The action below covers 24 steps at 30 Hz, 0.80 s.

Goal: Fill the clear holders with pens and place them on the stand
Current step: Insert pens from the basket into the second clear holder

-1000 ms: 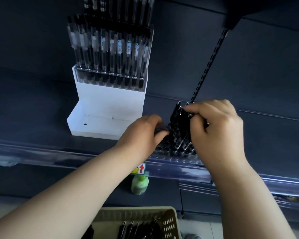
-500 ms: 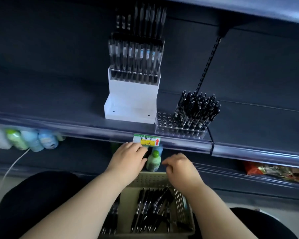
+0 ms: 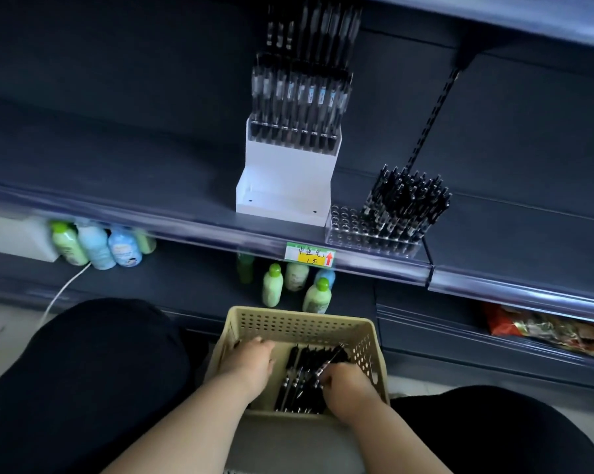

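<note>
Your left hand [image 3: 251, 362] is down in the basket [image 3: 302, 325] between your knees, at its 9 o'clock side. Its fingers point down out of sight, so I cannot tell whether they hold anything. Your right hand [image 3: 348, 388], at the basket's 4 o'clock, has its fingers curled round a pen [image 3: 330, 362] that slants up toward 1 o'clock over the loose pens [image 3: 297, 381] lying in the basket. Beyond, bottles [image 3: 318, 297] stand on the lower shelf. Past the price tag [image 3: 310, 254], the clear holder [image 3: 343, 227] sits on the upper shelf at 1 o'clock, its right part packed with black pens [image 3: 408, 196], its left holes showing. Just beside it at 12 o'clock is the white stand [image 3: 288, 186], with pen rows [image 3: 302, 97] higher up.
</note>
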### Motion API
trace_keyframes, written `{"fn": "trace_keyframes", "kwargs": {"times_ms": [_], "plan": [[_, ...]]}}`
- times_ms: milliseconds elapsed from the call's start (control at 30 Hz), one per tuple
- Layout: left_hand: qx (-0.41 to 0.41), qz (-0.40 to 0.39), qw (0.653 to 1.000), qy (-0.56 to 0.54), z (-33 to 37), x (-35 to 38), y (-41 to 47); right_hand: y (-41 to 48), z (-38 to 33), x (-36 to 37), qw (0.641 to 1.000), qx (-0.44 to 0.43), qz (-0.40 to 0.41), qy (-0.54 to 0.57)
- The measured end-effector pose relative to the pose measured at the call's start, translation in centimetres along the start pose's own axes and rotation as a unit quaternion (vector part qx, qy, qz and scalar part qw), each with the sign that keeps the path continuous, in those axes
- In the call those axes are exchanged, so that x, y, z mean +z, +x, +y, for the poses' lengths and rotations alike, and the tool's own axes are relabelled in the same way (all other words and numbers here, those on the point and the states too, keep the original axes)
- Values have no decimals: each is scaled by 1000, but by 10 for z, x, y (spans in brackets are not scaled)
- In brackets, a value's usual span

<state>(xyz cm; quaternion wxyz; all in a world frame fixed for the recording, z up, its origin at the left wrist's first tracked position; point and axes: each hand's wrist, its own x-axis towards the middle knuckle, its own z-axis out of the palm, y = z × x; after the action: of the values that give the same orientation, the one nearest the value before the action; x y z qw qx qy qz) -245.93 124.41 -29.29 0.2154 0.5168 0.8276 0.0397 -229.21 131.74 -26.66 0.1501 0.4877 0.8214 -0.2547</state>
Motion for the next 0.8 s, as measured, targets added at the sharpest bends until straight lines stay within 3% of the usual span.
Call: {"fn": "trace_keyframes", "kwargs": {"times_ms": [267, 567, 800], "plan": [[-60, -54, 993, -89, 11, 27, 27, 32, 4, 10, 997, 73, -10, 6], [-171, -49, 959, -220, 30, 63, 64, 79, 5, 18, 978, 187, 10, 94], [-193, -48, 966, -165, 43, 75, 81, 106, 4, 34, 954, 247, 18, 167]]}}
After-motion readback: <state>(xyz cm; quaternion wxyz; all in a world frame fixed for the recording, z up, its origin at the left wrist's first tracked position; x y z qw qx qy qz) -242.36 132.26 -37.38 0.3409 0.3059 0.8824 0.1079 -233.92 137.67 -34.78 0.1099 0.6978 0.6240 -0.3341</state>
